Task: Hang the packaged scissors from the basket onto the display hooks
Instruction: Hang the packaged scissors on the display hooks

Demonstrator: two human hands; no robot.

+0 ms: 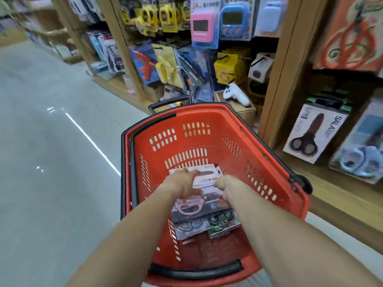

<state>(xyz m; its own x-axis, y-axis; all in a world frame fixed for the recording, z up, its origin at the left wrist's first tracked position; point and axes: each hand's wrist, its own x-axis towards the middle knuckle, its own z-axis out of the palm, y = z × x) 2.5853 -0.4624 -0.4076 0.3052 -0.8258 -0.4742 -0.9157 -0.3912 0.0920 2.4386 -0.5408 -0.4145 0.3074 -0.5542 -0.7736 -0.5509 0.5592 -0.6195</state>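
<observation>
- The left hand (182, 182) reaches into the red basket (275, 162) and lies on the stack of packaged scissors (204, 206); its fingers point away, and I cannot tell whether they grip.
- The right hand (224, 184) meets the same stack's far end; its fingers are hidden, so their state is unclear too.
- Best lift only the top white pack (207, 175), pinching its edges so the hang hole stays free.
- Scissors already on display (315, 131) hang at right; carry the pack there, hole facing the hook.
</observation>
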